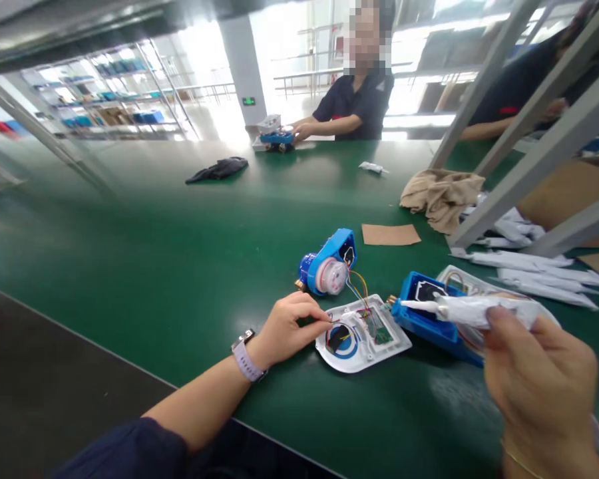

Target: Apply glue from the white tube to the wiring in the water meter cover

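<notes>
one white tube [479,311], in the grip of the right hand [544,372], nozzle left, in front of a blue housing [432,327]. one white cover [363,351], on the green tabletop [180,253], left of the housing; left hand [292,326] pinching a thin wire [346,324] at its left end. one blue meter [323,258], cover's far side.

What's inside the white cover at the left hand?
A green circuit board, thin wires, a black piece and a blue ring. What lies under the black piece is hidden.
</notes>
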`<action>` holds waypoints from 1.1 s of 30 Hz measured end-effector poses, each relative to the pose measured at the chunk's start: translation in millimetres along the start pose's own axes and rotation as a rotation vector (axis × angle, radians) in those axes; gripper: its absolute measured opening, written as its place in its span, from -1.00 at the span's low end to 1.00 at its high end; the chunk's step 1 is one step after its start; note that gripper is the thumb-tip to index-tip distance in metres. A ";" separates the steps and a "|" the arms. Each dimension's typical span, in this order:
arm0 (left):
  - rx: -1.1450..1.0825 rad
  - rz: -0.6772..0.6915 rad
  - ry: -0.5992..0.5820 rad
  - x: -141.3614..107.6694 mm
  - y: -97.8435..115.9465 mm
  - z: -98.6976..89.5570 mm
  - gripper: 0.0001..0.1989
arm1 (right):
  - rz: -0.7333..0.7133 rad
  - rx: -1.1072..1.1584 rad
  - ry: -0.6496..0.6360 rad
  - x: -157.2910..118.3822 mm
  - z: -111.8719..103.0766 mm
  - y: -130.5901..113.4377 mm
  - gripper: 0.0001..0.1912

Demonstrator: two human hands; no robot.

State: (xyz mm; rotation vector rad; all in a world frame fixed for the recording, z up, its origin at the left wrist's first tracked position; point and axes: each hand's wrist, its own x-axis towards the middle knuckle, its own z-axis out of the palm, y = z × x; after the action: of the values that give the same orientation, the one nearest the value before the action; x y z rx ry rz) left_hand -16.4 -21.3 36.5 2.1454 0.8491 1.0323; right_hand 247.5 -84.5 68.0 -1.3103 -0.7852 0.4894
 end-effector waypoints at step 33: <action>-0.801 -0.849 0.414 56.3 -55.8 -31.7 -0.69 | 0.149 0.558 0.290 30.3 -25.4 -22.0 -0.81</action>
State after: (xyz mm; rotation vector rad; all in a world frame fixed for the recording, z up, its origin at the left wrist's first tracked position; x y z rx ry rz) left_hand -30.7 62.9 36.1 0.7808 1.1282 1.0799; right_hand 284.0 -84.3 94.7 -0.8905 -0.2763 0.5713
